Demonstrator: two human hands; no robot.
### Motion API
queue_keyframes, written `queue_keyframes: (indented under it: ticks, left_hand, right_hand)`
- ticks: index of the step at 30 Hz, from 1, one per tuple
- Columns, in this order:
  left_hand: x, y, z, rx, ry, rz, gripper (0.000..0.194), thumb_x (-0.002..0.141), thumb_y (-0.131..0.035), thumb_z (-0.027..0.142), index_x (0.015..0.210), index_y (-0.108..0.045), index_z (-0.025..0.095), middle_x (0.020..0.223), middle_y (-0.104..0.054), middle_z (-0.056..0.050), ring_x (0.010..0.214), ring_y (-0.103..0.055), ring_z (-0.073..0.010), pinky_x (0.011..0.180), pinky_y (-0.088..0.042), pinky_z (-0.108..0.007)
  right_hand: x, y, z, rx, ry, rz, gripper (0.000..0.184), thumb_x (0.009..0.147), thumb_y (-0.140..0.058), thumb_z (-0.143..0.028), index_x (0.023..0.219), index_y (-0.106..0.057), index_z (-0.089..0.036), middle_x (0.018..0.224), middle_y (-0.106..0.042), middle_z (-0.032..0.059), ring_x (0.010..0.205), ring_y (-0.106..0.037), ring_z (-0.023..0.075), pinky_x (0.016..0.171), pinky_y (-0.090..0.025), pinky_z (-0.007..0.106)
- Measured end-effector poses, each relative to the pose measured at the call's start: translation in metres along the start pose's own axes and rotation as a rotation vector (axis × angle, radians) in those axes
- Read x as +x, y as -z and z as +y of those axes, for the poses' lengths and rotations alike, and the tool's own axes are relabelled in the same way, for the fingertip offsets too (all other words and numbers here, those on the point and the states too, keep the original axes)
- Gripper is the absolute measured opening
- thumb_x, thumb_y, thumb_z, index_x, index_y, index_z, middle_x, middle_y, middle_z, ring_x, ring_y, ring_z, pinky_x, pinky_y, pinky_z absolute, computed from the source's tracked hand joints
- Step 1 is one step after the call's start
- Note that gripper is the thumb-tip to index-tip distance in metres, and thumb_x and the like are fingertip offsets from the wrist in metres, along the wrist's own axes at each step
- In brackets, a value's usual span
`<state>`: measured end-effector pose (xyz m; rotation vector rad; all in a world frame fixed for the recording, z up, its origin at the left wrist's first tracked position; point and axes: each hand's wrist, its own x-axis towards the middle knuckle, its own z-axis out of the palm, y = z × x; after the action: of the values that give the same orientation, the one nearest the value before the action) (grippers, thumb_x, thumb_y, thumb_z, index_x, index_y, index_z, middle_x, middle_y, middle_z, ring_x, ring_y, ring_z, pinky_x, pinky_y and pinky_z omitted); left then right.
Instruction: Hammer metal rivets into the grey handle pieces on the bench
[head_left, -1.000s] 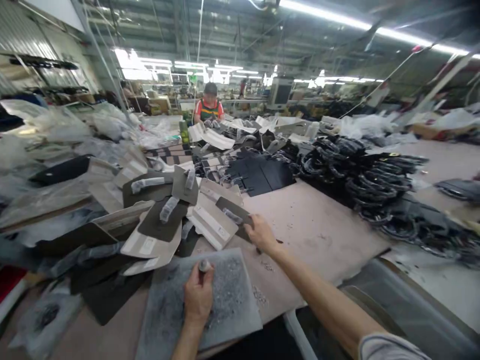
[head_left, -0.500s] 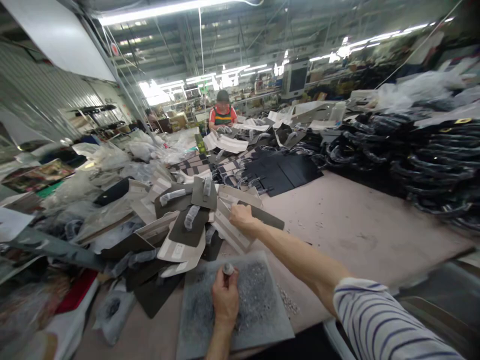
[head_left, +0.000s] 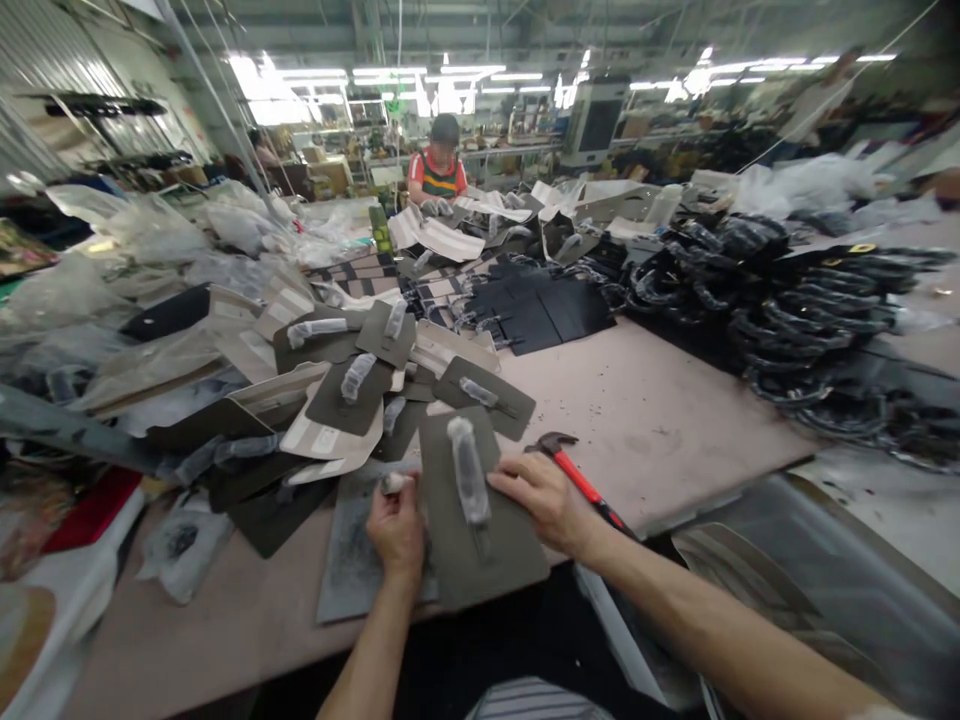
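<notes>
My left hand (head_left: 397,530) is closed around a short, pale cylindrical tool (head_left: 394,483), most of it hidden in the fingers. It is over a worn grey slab (head_left: 341,570) at the table's front. My right hand (head_left: 544,495) grips the right edge of a grey-green bag panel (head_left: 450,540), its fingertips on top. A plastic-wrapped handle (head_left: 469,475) runs along the panel's face. The panel is tilted above the slab and covers its right part. Just right of this hand lies a claw hammer (head_left: 577,475) with a red and black handle.
Loose grey-green panels with wrapped handles (head_left: 345,395) are heaped on the left and ahead. Flat black pieces (head_left: 540,310) lie farther back. Black wrapped handles (head_left: 795,300) are stacked at the right. A person (head_left: 439,170) sits across the table (head_left: 637,400). Plastic bags (head_left: 135,230) crowd the left.
My right hand has come back from the heap, bringing a panel over the slab. The hammer now shows beside it. My left hand still holds the small tool. The view has shifted.
</notes>
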<state>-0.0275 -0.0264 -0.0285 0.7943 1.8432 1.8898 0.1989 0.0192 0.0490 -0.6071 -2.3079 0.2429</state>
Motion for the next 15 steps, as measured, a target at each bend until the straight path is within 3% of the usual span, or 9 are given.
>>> queue_keyframes:
  ticks: [3, 6, 9, 15]
  left_hand:
    - [0.000, 0.005, 0.004, -0.101, 0.080, -0.008, 0.028, 0.081, -0.066, 0.037, 0.099, -0.064, 0.016, 0.092, -0.075, -0.006, 0.085, -0.072, -0.0189, 0.083, -0.056, -0.031]
    - [0.000, 0.005, 0.015, -0.017, 0.050, -0.185, 0.026, 0.080, -0.068, 0.037, 0.096, -0.066, 0.016, 0.091, -0.074, -0.006, 0.086, -0.071, -0.0192, 0.084, -0.056, -0.030]
    - [0.001, -0.009, 0.026, -0.007, 0.012, -0.379, 0.028, 0.081, -0.069, 0.036, 0.100, -0.067, 0.015, 0.093, -0.075, -0.006, 0.087, -0.071, -0.0190, 0.086, -0.055, -0.030]
    - [0.001, -0.048, 0.014, -0.115, 0.079, -0.557, 0.029, 0.080, -0.070, 0.036, 0.099, -0.065, 0.015, 0.093, -0.075, -0.007, 0.087, -0.072, -0.0187, 0.086, -0.055, -0.031]
  right_hand:
    - [-0.057, -0.019, -0.010, -0.043, 0.016, -0.197, 0.031, 0.097, -0.038, -0.019, 0.117, -0.062, -0.018, 0.115, -0.066, 0.0112, 0.106, -0.059, 0.0224, 0.095, -0.046, 0.044]
    - [-0.081, -0.029, -0.012, -0.081, -0.054, -0.219, 0.035, 0.096, -0.037, -0.017, 0.122, -0.060, -0.018, 0.122, -0.065, 0.0112, 0.118, -0.054, 0.0240, 0.107, -0.037, 0.051]
    - [-0.082, -0.028, -0.013, -0.083, -0.086, -0.220, 0.034, 0.094, -0.040, -0.017, 0.121, -0.060, -0.020, 0.122, -0.065, 0.0101, 0.120, -0.053, 0.0233, 0.111, -0.032, 0.053]
    - [-0.066, -0.010, -0.018, -0.086, -0.195, -0.378, 0.035, 0.086, -0.047, -0.007, 0.114, -0.064, -0.021, 0.121, -0.065, 0.0084, 0.115, -0.055, 0.0237, 0.114, -0.025, 0.055]
